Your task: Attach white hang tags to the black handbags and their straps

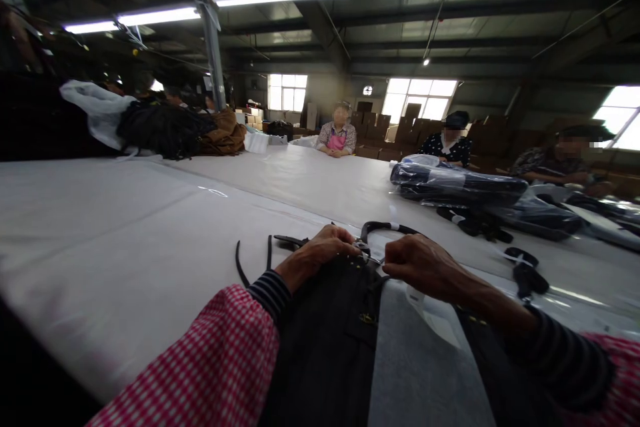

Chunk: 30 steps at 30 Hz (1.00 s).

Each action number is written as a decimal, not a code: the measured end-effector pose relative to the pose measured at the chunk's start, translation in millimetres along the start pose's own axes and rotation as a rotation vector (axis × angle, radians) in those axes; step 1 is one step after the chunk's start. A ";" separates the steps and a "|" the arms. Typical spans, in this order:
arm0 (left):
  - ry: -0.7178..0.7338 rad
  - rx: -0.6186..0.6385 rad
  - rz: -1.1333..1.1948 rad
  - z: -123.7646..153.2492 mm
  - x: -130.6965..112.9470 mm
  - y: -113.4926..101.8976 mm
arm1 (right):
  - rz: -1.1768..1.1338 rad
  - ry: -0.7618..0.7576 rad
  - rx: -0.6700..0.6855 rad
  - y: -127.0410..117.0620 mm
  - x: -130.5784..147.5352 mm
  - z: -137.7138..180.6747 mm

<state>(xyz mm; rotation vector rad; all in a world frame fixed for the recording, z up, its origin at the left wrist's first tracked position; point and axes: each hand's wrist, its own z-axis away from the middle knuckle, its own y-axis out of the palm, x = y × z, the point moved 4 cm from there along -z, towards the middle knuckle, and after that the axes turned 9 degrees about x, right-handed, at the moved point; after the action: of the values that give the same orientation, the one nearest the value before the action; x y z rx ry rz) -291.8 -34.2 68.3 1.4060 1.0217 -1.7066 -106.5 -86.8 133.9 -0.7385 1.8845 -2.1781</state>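
Note:
A dark garment [325, 333] with small brass studs lies on the white table [125, 233] in front of me. My left hand [320, 252] is closed, its fingers pinching the garment's top edge. My right hand [423, 263] is closed too, gripping the same edge beside a black looped strap [387, 227] with a metal clasp. Thin black cords [241, 265] trail from the garment to the left. Red checked sleeves over striped cuffs cover both my forearms.
Bagged dark goods [457, 185] are stacked at right, with loose black straps [525, 273] nearer me. A heap of dark and brown clothing [170, 128] sits at far left. Three people sit along the table's far side.

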 end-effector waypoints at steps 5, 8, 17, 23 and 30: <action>0.021 0.056 0.017 -4.1 2.9 -2.2 | 0.104 0.032 0.034 -6.6 11.0 -3.2; 0.042 0.042 -0.023 -6.6 3.1 -3.3 | 0.145 0.041 0.066 -11.1 17.6 -6.2; 0.184 0.048 0.005 5.1 -9.2 -0.5 | 0.290 0.083 0.094 -5.3 39.8 -23.3; 0.176 0.181 0.009 7.2 -12.5 -1.0 | 0.278 0.057 0.076 -0.7 35.3 -20.7; 0.134 0.352 0.118 11.1 -7.9 -6.7 | 0.178 0.070 0.002 6.1 40.1 -22.9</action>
<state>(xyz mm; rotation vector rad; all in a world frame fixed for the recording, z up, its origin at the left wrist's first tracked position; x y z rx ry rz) -301.2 -40.9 78.2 1.7870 0.7113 -1.7828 -153.0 -85.2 136.4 -0.4794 1.9005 -2.1204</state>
